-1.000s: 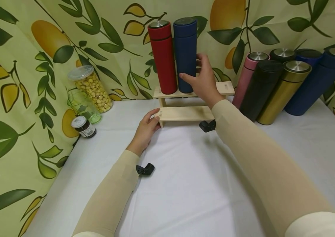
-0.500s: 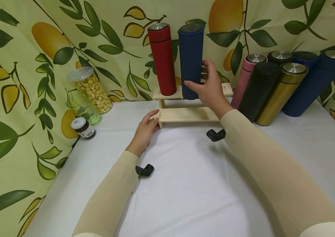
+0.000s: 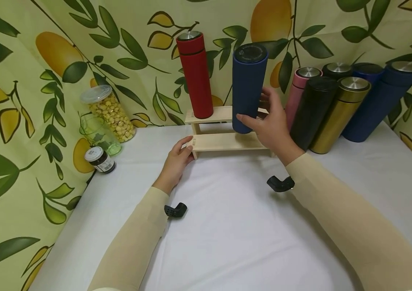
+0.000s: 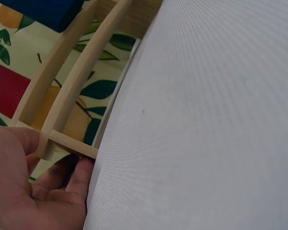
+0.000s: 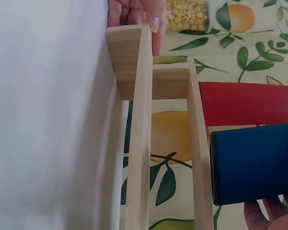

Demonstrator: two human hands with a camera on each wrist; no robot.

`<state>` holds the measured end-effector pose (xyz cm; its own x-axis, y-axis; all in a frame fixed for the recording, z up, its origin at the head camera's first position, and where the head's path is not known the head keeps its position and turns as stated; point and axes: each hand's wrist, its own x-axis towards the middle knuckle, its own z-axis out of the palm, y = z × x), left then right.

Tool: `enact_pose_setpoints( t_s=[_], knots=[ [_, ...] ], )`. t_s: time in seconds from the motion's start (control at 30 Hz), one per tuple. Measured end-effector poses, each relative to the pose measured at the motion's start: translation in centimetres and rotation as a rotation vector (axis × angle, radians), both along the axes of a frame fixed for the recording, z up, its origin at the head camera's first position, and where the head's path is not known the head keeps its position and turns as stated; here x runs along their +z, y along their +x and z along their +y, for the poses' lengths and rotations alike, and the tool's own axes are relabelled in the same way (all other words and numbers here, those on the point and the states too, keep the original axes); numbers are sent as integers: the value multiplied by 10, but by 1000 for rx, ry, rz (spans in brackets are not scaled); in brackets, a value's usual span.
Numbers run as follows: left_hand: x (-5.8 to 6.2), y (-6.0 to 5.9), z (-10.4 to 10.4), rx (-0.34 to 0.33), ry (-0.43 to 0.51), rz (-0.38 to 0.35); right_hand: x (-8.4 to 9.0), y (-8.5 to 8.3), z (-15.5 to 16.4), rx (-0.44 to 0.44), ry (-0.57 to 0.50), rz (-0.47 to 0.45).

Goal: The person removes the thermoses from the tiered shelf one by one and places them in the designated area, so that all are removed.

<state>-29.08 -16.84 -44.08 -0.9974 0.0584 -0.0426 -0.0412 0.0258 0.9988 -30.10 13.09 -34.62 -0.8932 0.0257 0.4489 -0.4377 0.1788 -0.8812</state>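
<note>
My right hand (image 3: 273, 123) grips the tall blue cylindrical flask (image 3: 248, 89), held above the lower tier (image 3: 216, 142) of the pale wooden rack (image 3: 196, 129); my left hand (image 3: 174, 161) pinches that tier's left end. Silver-lidded red cylindrical flask (image 3: 197, 76) stands on the upper tier (image 3: 223, 114).

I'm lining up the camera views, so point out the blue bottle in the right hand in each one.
Head: blue bottle, upper middle, right of the red bottle.
Left wrist: blue bottle, top left, cut off by the top edge.
Right wrist: blue bottle, lower right, cut off by the right edge.
Shared landmark: the red bottle.
</note>
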Motion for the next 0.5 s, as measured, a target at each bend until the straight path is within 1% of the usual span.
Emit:
enact_pose_setpoints(
  t_s=[0.13,0.23,0.5],
  knots=[
    [-2,0,-1,-2,7,-2,-7,8,8,-17,-25,9],
    [-2,0,-1,-4,12,-4,-12,13,15,-27,-25,9],
    [1,0,1,0,9,-1,-23,23,25,-29,-2,-35]
  ],
)
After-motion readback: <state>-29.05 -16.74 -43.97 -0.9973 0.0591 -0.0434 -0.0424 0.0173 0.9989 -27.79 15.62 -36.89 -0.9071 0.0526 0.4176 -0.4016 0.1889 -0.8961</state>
